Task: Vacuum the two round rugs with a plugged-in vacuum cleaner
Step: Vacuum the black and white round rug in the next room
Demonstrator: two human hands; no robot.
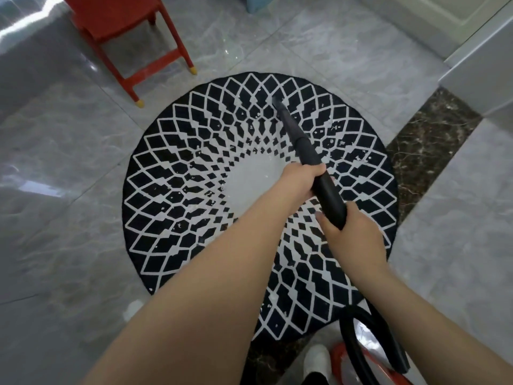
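Both of my hands grasp the black vacuum wand (305,151), which slants across the middle of the frame. My left hand (301,184) wraps around it higher up, fingers curled over the tube; my right hand (347,234) clasps the lower end of the wand, just below and right of the left. The wand's narrow nozzle (277,102) touches the upper part of the round rug (172,207), a black rug with a white diamond lattice and a pale centre that fills the middle of the frame. Small white crumbs (334,126) dot the rug, mostly right of the wand and near the centre. Toward the lower right, the black hose (385,337) loops down beside a red-and-clear vacuum body (361,365), and a white shoe (316,359) shows at the bottom edge. Grey marble floor tiles (69,190) surround the rug, with a dark brown marble strip (424,140) on the right. A red chair (133,37) stands in the upper left, and white cabinetry (477,65) sits in the upper right.
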